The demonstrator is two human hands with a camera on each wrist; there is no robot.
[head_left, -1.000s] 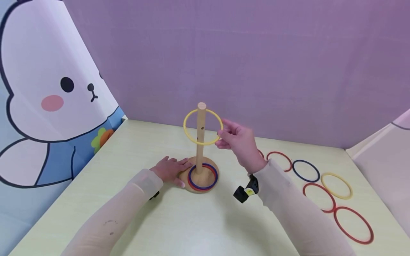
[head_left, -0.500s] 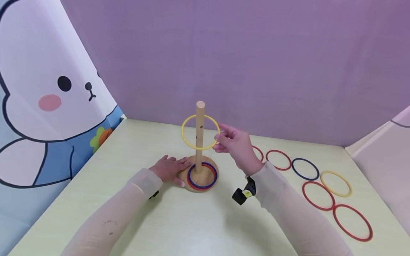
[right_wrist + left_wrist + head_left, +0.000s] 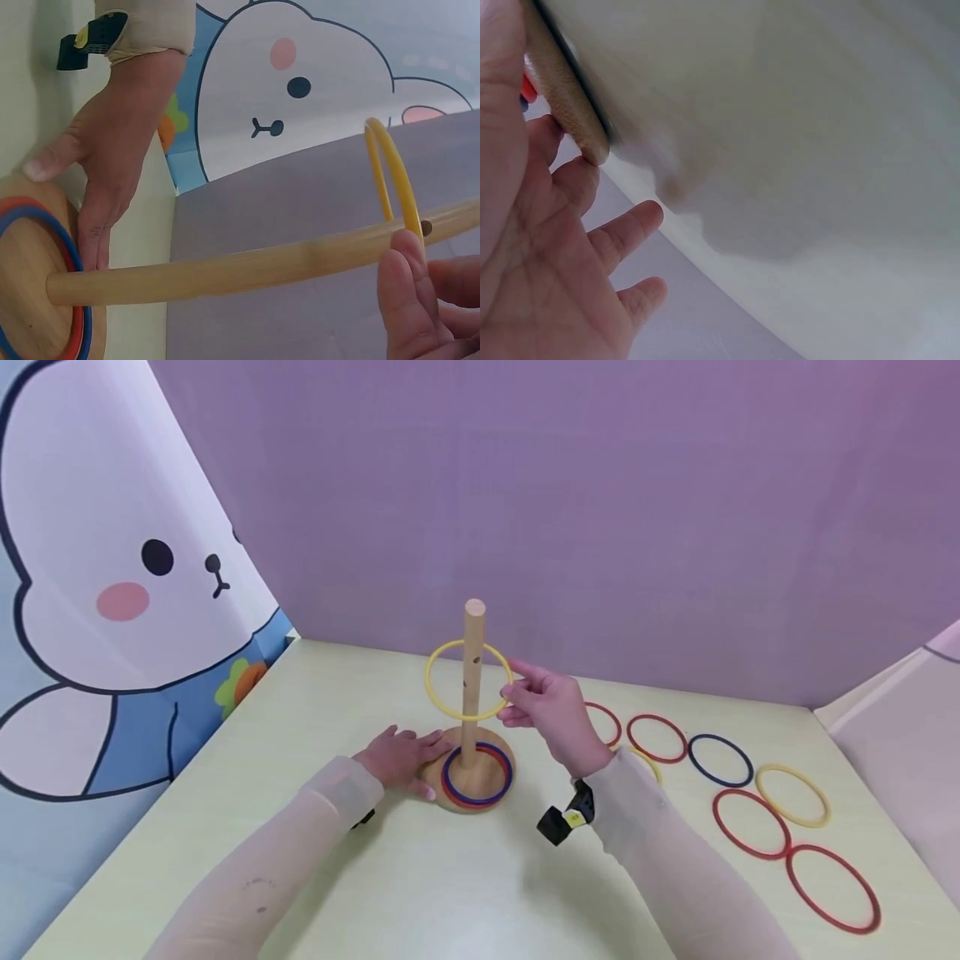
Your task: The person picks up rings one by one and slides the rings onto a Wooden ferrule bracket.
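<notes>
My right hand pinches the side of a yellow ring between thumb and fingers. That ring encircles an upright wooden post, below its top. In the right wrist view the yellow ring loops round the post. A blue ring and a red ring lie around the post's foot on its round wooden base. My left hand rests on the base's left side, fingers extended. Up close, its fingertips touch the base's edge in the left wrist view.
Several more rings lie on the pale table at the right, among them a blue ring and a red ring. A yellow ring is partly hidden by my right sleeve. A purple cloth hangs behind.
My right hand has lowered the yellow ring a little along the post, from near its top. My left hand has stayed on the base.
</notes>
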